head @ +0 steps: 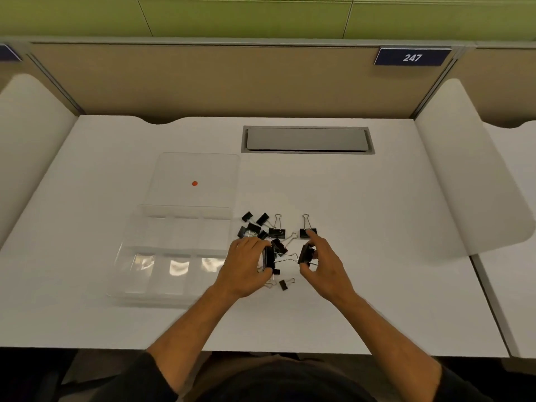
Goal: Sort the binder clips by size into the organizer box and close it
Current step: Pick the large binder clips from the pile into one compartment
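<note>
A clear plastic organizer box (pixel 174 236) lies open on the white desk, its compartments holding nothing, its lid (pixel 197 169) with a red dot folded back. Several black binder clips (pixel 255 227) of different sizes lie scattered right of the box. My left hand (pixel 243 265) grips a large black clip (pixel 268 256) at the pile's near edge. My right hand (pixel 322 262) holds another large clip (pixel 306 253), its index finger resting on a medium clip (pixel 307 232). A small clip (pixel 284 284) lies between my wrists.
A grey cable hatch (pixel 307 139) is set into the desk behind the clips. Beige partition walls with curved white side panels (pixel 470 175) enclose the desk. A blue sign reading 247 (pixel 412 57) hangs at the back right.
</note>
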Demonstrator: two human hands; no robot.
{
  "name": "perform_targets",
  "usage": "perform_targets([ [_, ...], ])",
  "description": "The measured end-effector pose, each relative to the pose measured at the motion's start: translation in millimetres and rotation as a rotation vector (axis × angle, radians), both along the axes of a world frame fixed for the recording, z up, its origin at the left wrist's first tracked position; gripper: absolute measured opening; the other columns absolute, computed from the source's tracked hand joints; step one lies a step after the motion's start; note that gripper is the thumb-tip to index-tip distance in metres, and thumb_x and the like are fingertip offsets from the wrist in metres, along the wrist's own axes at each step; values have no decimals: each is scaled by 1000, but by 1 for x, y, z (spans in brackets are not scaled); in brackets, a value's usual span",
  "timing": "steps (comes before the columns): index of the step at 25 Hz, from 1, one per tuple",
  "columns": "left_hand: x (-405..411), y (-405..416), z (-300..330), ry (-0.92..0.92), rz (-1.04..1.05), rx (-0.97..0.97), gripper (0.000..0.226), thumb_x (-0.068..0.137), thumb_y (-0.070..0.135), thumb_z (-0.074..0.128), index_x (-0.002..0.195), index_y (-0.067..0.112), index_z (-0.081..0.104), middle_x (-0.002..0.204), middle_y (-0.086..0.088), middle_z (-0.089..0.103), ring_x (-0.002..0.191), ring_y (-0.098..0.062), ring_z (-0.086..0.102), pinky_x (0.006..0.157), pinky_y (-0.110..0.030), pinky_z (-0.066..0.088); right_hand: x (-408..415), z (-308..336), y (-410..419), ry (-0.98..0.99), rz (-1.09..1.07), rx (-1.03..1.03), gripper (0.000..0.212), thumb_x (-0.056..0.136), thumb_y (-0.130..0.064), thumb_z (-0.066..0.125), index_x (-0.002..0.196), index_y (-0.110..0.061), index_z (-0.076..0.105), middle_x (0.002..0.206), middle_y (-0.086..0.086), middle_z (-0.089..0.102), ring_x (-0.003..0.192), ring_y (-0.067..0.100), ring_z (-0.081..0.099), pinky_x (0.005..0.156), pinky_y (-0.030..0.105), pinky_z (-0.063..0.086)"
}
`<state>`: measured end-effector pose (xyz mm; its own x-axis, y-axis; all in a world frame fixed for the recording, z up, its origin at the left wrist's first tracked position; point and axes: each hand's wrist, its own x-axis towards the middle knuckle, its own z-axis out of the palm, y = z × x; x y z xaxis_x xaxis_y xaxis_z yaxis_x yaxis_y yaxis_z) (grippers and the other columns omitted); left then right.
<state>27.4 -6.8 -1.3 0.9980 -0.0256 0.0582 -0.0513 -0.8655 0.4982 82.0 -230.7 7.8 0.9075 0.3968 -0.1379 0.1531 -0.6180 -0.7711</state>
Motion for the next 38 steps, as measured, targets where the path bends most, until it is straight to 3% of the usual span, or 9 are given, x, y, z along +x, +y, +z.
perform_targets([
  [4,-17,36,17,-3,23,-61,50,80,43,64,125,24,53,117,10,56,111,-10,47,99,-27,35,-9,8,38,-16,-26,42,75,86,-19,66,148,-35,28,137,-11,48,118,7,52,101,30,47],
  [10,-48,101,24,9,46,-104,48,79,49,67,120,29,52,113,12,56,104,-8,48,93,-27,40,-36,15,97,-18,-91,89,75,85,-17,69,147,-33,31,136,-15,48,121,10,51,102,36,47],
  [14,-68,143,14,8,88,-149,52,79,48,71,123,30,51,117,13,55,108,-7,48,96,-24,39,-55,8,133,-17,-91,72,77,85,-17,71,149,-31,30,143,-5,48,127,15,49,104,36,47],
  [18,-90,188,6,20,179,-179,54,79,43,74,127,29,51,120,13,55,113,-7,47,100,-27,39,-71,4,173,17,-61,67,77,86,-19,71,149,-33,28,148,-6,42,132,12,43,107,34,43],
  [23,-101,243,1,-9,310,-179,56,79,34,77,129,25,54,124,10,56,120,-11,45,101,-24,32,-73,6,223,29,-19,64,73,85,-24,71,144,-42,31,130,-12,51,108,0,54,96,28,48],
  [27,-91,283,-13,-2,431,-103,57,79,35,80,129,20,56,127,0,58,132,-23,42,110,-36,27,-68,9,247,50,-22,69,73,85,-25,71,145,-40,33,124,-15,53,104,-7,53,89,23,47],
  [30,-78,302,-24,44,497,-53,54,81,40,76,127,22,55,130,2,57,141,-22,30,115,-47,18,-62,9,256,45,-24,42,73,85,-25,71,145,-40,33,123,-17,53,104,-11,50,87,21,45],
  [34,-63,312,-34,94,560,-1,54,78,47,76,122,21,58,132,0,49,145,-23,16,116,-52,6,-54,5,255,47,-42,10,72,86,-23,71,145,-38,33,118,-19,53,104,-8,51,90,22,46],
  [38,-55,319,-42,84,577,44,54,71,54,79,111,21,65,137,-6,45,146,-26,13,115,-52,12,-52,0,263,60,-17,-13,71,86,-24,70,145,-38,33,117,-20,54,104,-2,54,92,24,47],
])
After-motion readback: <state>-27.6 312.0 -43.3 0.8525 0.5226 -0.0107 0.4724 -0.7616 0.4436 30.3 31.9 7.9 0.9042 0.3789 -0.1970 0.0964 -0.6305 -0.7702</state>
